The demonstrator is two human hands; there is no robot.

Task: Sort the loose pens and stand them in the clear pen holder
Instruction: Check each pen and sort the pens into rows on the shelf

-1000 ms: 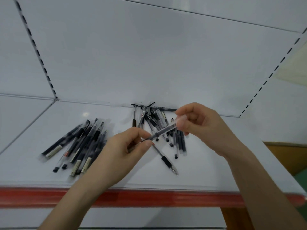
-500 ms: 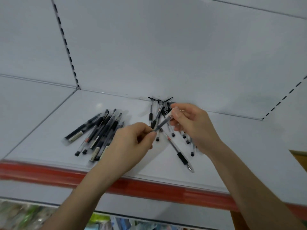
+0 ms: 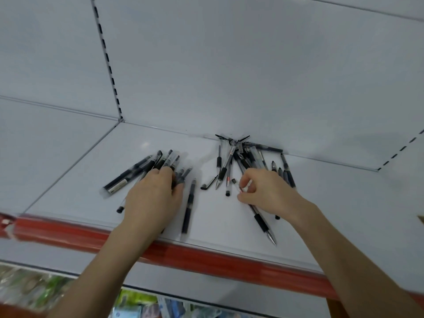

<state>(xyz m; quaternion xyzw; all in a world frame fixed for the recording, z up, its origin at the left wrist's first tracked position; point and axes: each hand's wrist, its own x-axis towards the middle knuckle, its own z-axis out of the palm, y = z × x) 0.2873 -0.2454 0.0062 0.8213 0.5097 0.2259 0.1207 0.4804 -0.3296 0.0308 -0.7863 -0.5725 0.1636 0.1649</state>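
Two heaps of black-and-clear pens lie on a white shelf (image 3: 321, 203). My left hand (image 3: 151, 198) rests palm down on the left heap (image 3: 128, 175), its fingertips on the pens. One pen (image 3: 189, 207) lies alone just right of that hand. My right hand (image 3: 266, 193) is at the near end of the right heap (image 3: 243, 157) and pinches a clear pen (image 3: 243, 188) between thumb and forefinger. A longer pen (image 3: 263, 222) runs out from under this hand toward the shelf front. A loose black cap (image 3: 207, 183) lies between the heaps. No clear pen holder shows.
A red strip (image 3: 229, 260) runs along the shelf's front edge. The white back panel (image 3: 229, 76) has a slotted upright (image 3: 107, 65) at the left. Packaged goods (image 3: 137, 304) sit on a lower shelf at the bottom left.
Both hands held one pen between them above the shelf. They have parted and dropped: the left hand onto the left heap, the right hand onto the right heap. The camera has tilted.
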